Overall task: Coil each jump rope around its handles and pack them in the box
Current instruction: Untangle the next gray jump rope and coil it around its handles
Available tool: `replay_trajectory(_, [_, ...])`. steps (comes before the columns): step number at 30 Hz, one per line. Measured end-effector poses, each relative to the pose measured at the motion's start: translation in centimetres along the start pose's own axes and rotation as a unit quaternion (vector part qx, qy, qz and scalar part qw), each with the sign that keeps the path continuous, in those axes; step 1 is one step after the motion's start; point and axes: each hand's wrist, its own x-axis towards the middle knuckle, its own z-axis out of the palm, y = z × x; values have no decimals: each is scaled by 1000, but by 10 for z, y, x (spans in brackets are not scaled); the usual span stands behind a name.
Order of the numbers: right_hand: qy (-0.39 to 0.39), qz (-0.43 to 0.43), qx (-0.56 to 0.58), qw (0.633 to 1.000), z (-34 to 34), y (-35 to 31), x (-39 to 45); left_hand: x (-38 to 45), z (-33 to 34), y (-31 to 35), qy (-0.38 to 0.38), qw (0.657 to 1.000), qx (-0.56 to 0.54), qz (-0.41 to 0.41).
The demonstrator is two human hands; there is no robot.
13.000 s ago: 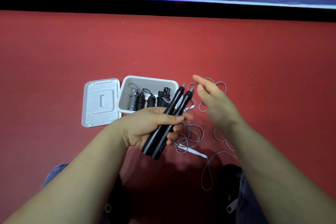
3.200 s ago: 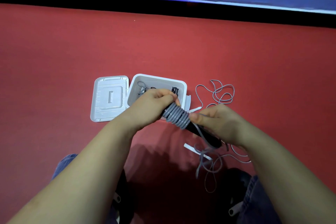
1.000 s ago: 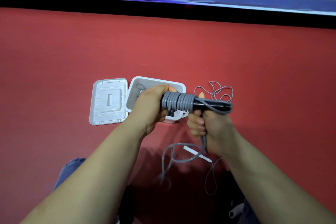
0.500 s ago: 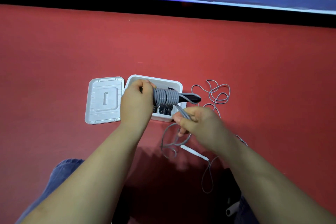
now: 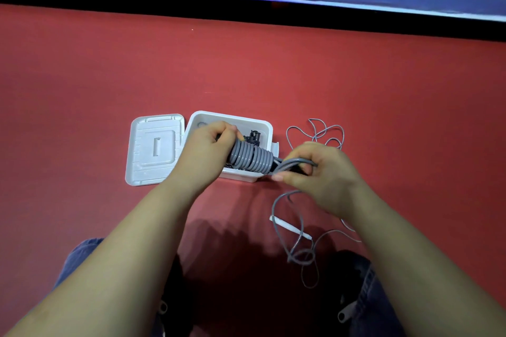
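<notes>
— Where was the jump rope [image 5: 252, 158]?
— Above the white box's [image 5: 269, 128] near rim, held between both hands, grey cord coiled round its handles.
— And each grip?
— The left hand [image 5: 205, 152] clenched one end of the bundle; the right hand [image 5: 319, 172] pinched the loose cord [image 5: 297, 165], whose tail hung toward the red table [image 5: 273, 76].
</notes>
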Motion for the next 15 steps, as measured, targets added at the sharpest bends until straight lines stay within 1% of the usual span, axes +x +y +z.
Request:
replay_trajectory(2, [-14, -15, -14, 1000, -1, 1, 1, 1, -1, 1, -6, 1000, -10, -10])
replay_trajectory(5, [26, -36, -34, 998, -1, 2, 2, 1, -3, 1, -24, 999, -20, -31])
replay_trajectory(7, [55, -21, -11, 998, 0, 1, 1, 0, -4, 2, -55, 997, -24, -41])
replay_trajectory(8, [54, 0, 9, 999, -1, 2, 1, 0, -5, 2, -70, 996, -27, -45])
replay_trajectory(9, [35, 24, 29, 999, 0, 4, 1, -1, -7, 3, -82, 995, -32, -47])
replay_trajectory(11, [-48, 64, 52, 995, 2, 6, 0, -1, -8, 2, -100, 993, -35, -47])
replay_trajectory(13, [-140, 79, 19, 987, 3, 4, -2, -3, -9, 2, -120, 991, -29, -47])
replay_trajectory(15, [-173, 84, -3, 981, 3, 2, -3, -5, -10, 4, -135, 989, -35, -54])
